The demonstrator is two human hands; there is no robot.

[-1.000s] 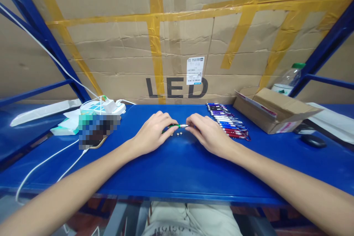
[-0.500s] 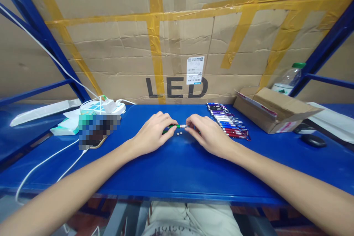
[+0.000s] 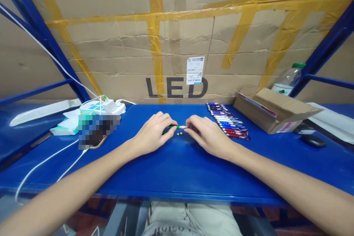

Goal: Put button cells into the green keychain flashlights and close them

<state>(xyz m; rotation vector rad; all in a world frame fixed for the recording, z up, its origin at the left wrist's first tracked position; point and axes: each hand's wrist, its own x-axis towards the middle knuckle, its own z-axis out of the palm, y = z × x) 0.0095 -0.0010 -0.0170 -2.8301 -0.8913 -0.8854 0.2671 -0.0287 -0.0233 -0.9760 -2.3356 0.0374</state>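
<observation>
Both my hands rest on the blue tabletop (image 3: pixel 179 169) near its middle. My left hand (image 3: pixel 153 132) is closed round the body of a small green pen-shaped torch (image 3: pixel 177 127). My right hand (image 3: pixel 208 134) pinches the torch's silver end with fingertips. Two small silvery button cells (image 3: pixel 179 132) lie on the table just below the torch, between the hands.
A row of several red, blue and purple mini torches (image 3: pixel 228 121) lies right of my right hand. An open cardboard box (image 3: pixel 272 112) and a plastic bottle (image 3: pixel 287 79) stand further right. A power strip (image 3: pixel 103 107), white cables and a blurred object (image 3: pixel 98 129) are at left. Cardboard marked LED forms the back wall.
Both hands stay on the green torch with barely any shift. One of the small cells seen on the table a second ago is no longer visible.
</observation>
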